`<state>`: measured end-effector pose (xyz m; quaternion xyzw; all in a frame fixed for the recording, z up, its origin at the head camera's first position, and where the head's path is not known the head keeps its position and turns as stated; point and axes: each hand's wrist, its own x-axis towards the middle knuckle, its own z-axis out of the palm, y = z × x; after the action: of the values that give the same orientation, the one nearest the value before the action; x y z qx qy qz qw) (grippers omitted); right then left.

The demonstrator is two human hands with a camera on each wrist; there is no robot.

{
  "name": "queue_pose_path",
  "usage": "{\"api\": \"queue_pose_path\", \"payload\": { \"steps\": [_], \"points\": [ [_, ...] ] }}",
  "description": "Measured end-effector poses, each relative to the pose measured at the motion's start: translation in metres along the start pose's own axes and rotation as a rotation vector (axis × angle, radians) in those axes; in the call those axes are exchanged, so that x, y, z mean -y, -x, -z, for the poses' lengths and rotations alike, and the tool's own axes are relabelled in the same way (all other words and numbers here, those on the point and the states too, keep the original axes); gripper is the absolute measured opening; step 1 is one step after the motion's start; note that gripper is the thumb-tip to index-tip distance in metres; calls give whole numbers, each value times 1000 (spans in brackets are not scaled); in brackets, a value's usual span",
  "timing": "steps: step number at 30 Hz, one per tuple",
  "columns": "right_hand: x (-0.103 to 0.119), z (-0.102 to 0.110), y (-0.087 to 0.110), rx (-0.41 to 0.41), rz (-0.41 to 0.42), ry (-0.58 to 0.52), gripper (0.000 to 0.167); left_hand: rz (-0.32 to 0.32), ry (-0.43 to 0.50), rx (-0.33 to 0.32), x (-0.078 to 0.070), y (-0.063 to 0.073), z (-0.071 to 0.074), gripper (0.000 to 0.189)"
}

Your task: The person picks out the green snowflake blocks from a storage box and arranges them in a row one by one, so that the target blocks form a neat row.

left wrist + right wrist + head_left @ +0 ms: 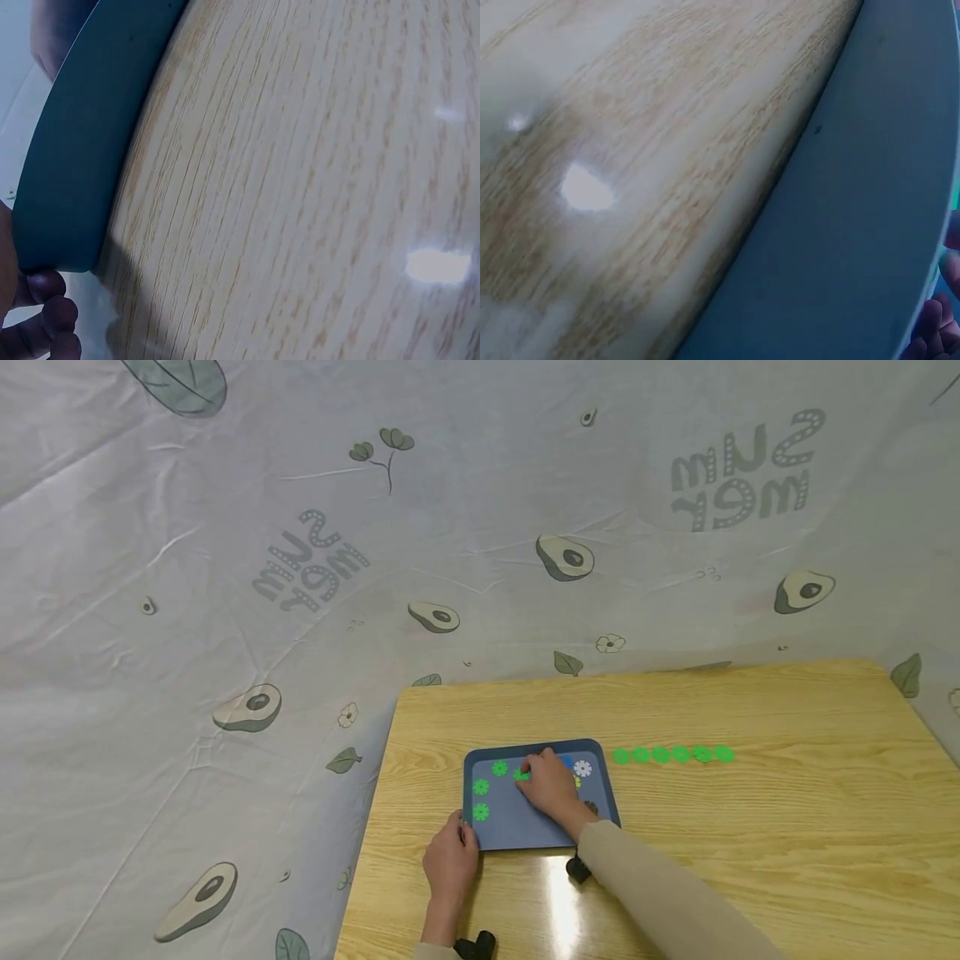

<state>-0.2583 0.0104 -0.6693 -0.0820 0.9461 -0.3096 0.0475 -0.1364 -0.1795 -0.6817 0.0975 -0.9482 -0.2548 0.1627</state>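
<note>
A grey-blue tray (525,831) lies on the wooden table. My left hand (452,860) grips its near left corner; curled fingers (49,315) show beside that corner in the left wrist view. Over the middle of the tray, my right hand (551,787) pinches a green snowflake disc (520,774) at its fingertips. More green snowflake discs (481,787) lie along the tray's left and far sides. At the tray's right are a white disc (582,768), a brown disc (592,807), and partly covered yellow (577,782) and blue pieces.
A straight row of several green snowflake discs (661,755) lies on the table (787,827) to the right of the tray. Behind the table hangs a pale cloth (480,527) printed with avocados and leaves. The tray's near wall (840,225) fills much of the right wrist view.
</note>
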Motion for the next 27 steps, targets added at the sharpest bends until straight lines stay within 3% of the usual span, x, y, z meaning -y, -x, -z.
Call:
{"api": "queue_pose_path", "payload": {
  "steps": [7,19,27],
  "points": [
    [3,1,-2,10,-12,34,42,13,-10,23,1,0,-2,23],
    [3,2,-5,59,-11,33,34,9,-9,20,1,0,-1,22],
    [0,-1,-8,52,-28,21,45,11,-20,19,3,-2,-3,23]
  ]
}}
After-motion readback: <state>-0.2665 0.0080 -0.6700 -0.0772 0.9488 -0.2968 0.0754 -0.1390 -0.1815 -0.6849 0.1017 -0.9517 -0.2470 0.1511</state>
